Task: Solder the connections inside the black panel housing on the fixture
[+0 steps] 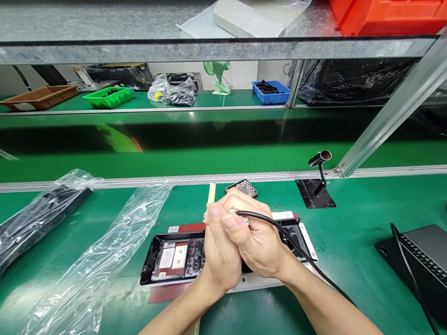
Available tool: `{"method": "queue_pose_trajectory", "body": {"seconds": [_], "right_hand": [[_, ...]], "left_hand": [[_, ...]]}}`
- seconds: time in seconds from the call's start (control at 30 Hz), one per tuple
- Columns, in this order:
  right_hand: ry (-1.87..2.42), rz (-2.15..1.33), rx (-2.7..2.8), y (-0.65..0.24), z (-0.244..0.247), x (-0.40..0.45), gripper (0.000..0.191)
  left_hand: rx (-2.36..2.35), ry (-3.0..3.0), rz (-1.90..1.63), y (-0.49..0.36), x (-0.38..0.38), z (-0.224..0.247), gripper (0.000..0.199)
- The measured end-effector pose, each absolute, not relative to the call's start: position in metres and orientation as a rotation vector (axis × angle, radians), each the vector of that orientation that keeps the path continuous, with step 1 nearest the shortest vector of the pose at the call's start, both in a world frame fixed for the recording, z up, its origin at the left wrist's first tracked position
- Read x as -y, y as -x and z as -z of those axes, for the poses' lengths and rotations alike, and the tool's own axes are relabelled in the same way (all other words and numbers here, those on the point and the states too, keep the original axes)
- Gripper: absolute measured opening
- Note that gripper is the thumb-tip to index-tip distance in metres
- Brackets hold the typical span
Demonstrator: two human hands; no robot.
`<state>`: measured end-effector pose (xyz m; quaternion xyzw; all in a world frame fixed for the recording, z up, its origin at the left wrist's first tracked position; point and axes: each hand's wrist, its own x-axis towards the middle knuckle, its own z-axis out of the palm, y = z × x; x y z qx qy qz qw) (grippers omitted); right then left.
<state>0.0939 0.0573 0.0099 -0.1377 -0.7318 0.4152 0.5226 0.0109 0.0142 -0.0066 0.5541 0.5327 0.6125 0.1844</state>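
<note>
My left hand (pixel 223 251) and my right hand (pixel 259 239) are pressed together, fingers closed, in the middle of the head view. From between the thumb and fingers of my right hand comes a black cable (pixel 305 255), which runs down to the right past my forearm. Its end is hidden in the grip, with a small whitish bit showing beside it. What my left fingers close on is hidden. Below both hands lies a long black housing (pixel 146 269) with panels and round holes inside, partly covered by them.
A small dark tray of screws (pixel 246 187) sits behind the housing. Clear plastic film (pixel 94 276) and a wrapped black bar (pixel 31 229) lie left. A small stand (pixel 319 172) and a dark laptop-like device (pixel 444 271) are right. A metal shelf (pixel 152 48) overhangs.
</note>
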Motion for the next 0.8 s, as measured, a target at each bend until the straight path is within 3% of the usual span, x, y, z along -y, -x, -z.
{"method": "queue_pose_trajectory", "body": {"seconds": [0.43,0.8], "right_hand": [[0.324,-0.955,1.752,-0.0925,-0.01,-0.0575,0.032],[0.329,-0.965,1.74,-0.0917,-0.0086,-0.0579,0.034]], "left_hand": [[-1.573,-1.844,-1.834,-0.01,-0.0181,0.0079,0.042],[-1.551,-1.743,-1.773,-0.0098,-0.0161,0.0069,0.052]]}}
